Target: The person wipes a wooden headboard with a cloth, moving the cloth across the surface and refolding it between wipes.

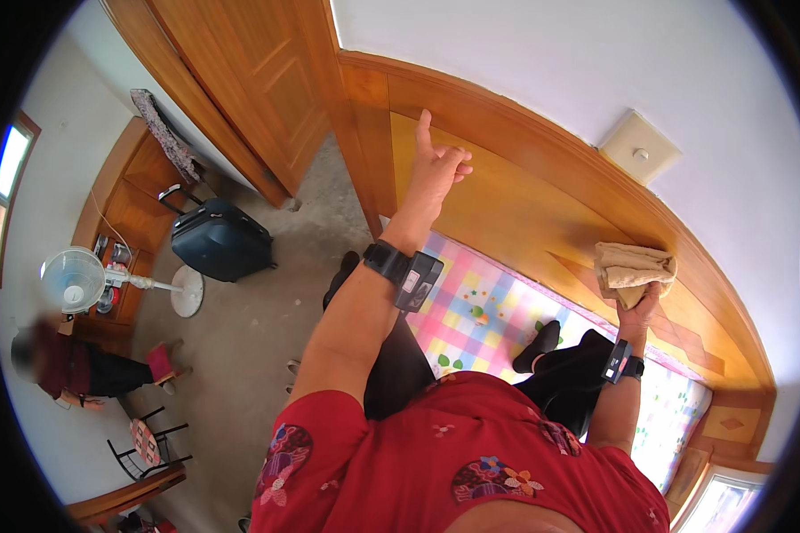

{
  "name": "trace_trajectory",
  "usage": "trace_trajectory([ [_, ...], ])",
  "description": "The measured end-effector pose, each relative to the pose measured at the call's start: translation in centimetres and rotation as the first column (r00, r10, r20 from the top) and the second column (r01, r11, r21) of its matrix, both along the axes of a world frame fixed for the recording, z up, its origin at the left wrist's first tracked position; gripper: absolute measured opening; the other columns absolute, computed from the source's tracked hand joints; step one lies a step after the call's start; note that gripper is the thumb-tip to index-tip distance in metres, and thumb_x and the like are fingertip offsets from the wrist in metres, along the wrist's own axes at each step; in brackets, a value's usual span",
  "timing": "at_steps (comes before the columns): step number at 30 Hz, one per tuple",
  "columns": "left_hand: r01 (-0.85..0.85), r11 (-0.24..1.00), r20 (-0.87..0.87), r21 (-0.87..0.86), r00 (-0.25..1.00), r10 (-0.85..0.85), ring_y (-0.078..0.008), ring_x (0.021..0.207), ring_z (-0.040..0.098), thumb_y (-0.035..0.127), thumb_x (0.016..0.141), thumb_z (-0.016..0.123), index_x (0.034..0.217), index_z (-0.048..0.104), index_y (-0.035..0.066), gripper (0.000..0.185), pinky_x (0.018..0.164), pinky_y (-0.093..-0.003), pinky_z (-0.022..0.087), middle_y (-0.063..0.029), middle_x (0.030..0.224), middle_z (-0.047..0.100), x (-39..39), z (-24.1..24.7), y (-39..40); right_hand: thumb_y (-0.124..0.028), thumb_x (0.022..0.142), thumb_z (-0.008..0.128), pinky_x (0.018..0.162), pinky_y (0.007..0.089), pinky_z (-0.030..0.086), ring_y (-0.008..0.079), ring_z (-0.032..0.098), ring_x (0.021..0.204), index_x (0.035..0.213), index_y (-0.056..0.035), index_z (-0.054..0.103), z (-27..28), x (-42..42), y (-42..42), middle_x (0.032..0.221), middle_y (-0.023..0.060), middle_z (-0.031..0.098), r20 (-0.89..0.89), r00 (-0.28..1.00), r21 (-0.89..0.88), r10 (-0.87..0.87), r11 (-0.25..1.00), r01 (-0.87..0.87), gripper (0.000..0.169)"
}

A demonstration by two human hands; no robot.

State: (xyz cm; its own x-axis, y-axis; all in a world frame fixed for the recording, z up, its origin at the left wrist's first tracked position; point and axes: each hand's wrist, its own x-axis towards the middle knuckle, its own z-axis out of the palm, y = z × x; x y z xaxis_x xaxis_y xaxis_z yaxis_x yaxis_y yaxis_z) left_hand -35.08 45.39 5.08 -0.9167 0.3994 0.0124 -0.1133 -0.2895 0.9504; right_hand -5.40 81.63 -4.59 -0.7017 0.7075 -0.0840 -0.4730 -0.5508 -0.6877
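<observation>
My left hand (pixel 438 163) reaches forward over the varnished wooden headboard panel (pixel 500 193). One finger points up towards the top rail, the others are loosely curled, and it holds nothing. Whether that finger touches the wood I cannot tell. In my right hand (pixel 642 308) is a folded tan cloth (pixel 635 270), held up in front of the panel's right part. Below lies a bed with a checked, patterned sheet (pixel 467 313); one of my black-socked feet (pixel 540 346) rests on it. Both wrists carry black strapped devices.
A cream wall switch (pixel 640 148) sits above the headboard. Left of the bed are a wooden door (pixel 260 80), a dark suitcase (pixel 220 240), a standing fan (pixel 73 280) and a metal-framed chair (pixel 147 443) on the concrete floor. Another person (pixel 73 366) is at the far left.
</observation>
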Motion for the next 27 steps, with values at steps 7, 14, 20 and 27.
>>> trace_trajectory([
  [7, -0.012, 0.999, -0.003, 0.034, 1.0, 0.012, -0.0154, 0.072, 0.06, 0.011, 0.086, 0.054, 0.142, 0.017, 0.013, 0.067, 0.066, -0.027, 0.046, -0.0095, 0.088, 0.061, -0.6, -0.2, -1.0, -0.034, 0.09, 0.046, 0.093, 0.0439, 0.046, 0.028, 0.053, 0.111, 0.124, -0.0057, 0.047, 0.5, -0.5, -0.4, 0.123, 0.0094, 0.054, 0.062, 0.997, 0.023, -0.055, 0.998, 0.053, 0.044],
  [14, -0.165, 0.98, 0.072, 0.111, 0.985, 0.158, -0.015, 0.072, 0.059, 0.012, 0.085, 0.053, 0.142, 0.019, 0.015, 0.066, 0.066, -0.0273, 0.046, -0.0085, 0.087, 0.062, -2.5, 0.4, -2.8, -0.036, 0.089, 0.049, 0.092, 0.0451, 0.047, 0.0266, 0.054, 0.11, 0.125, -0.0071, 0.048, 0.7, -0.3, -1.0, 0.122, 0.0082, 0.055, 0.059, 0.998, 0.037, -0.018, 0.999, 0.015, 0.046],
  [20, -0.208, 0.955, 0.187, 0.21, 0.968, 0.169, -0.0151, 0.073, 0.058, 0.013, 0.085, 0.051, 0.142, 0.019, 0.017, 0.066, 0.067, -0.0278, 0.046, -0.008, 0.087, 0.062, -4.0, -0.3, -3.5, -0.035, 0.091, 0.047, 0.095, 0.042, 0.045, 0.0252, 0.053, 0.111, 0.124, -0.0059, 0.047, 0.2, -0.3, -0.2, 0.124, 0.0079, 0.054, 0.047, 0.998, -0.003, -0.038, 0.999, 0.038, 0.044],
  [27, -0.167, 0.97, 0.161, 0.175, 0.977, 0.139, -0.0158, 0.073, 0.058, 0.014, 0.085, 0.052, 0.143, 0.018, 0.018, 0.068, 0.068, -0.0279, 0.046, -0.008, 0.087, 0.062, -4.3, -0.8, -3.3, -0.035, 0.092, 0.044, 0.095, 0.0418, 0.044, 0.0258, 0.052, 0.112, 0.125, -0.0055, 0.047, 0.7, -0.8, -1.0, 0.125, 0.0089, 0.053, 0.056, 0.995, 0.074, -0.083, 0.994, 0.079, 0.044],
])
